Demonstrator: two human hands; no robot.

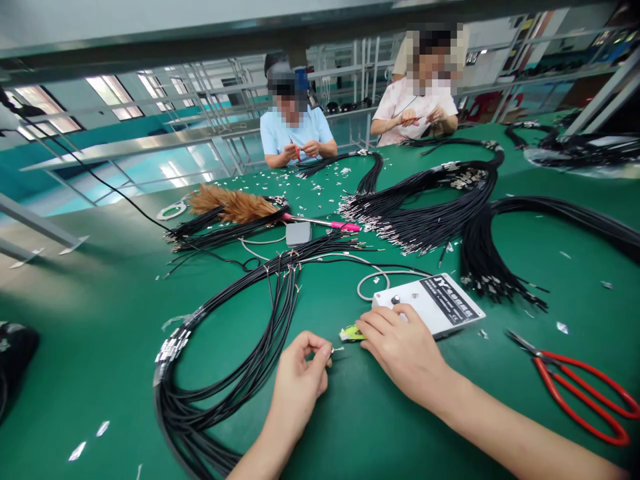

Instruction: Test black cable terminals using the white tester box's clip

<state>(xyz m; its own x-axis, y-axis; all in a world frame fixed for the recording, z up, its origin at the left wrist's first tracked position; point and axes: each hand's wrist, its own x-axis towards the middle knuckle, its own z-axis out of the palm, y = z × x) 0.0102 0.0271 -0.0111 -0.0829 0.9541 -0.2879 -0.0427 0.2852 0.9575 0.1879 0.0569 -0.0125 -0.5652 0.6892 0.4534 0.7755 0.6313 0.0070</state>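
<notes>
Over the middle of the green tabletop (370, 427), the left hand (300, 377) pinches a thin, pale-tipped wire end (339, 349) between thumb and fingers. Just beside it, the right hand (400, 347) has its fingers closed on a small yellow-green tool (353, 333), its whitish end towards the left. Beyond sits a white rectangular box with a black label (450, 303); left, a curving bundle of black cables (183, 413); far right, red-handled metal scissors (543, 363).
</notes>
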